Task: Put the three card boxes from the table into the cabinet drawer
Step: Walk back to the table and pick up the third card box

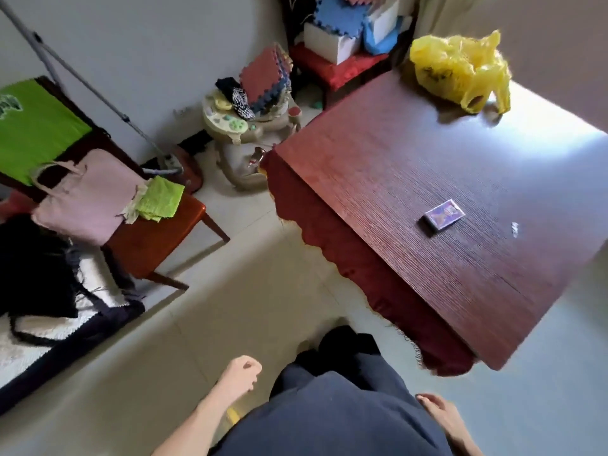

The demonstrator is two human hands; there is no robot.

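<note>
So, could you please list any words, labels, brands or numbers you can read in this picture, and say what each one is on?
No text here can be read as written.
Card box on the table: purple printed face, too small and blurred to read.
Yellow plastic bag: dark print on its side, blurred and unreadable.
Green cloth: pale graphic at its left edge, no legible letters.

Purple card box (pixel 443 215) lying flat on dark red-brown table (pixel 378 153), alone mid-top.
</note>
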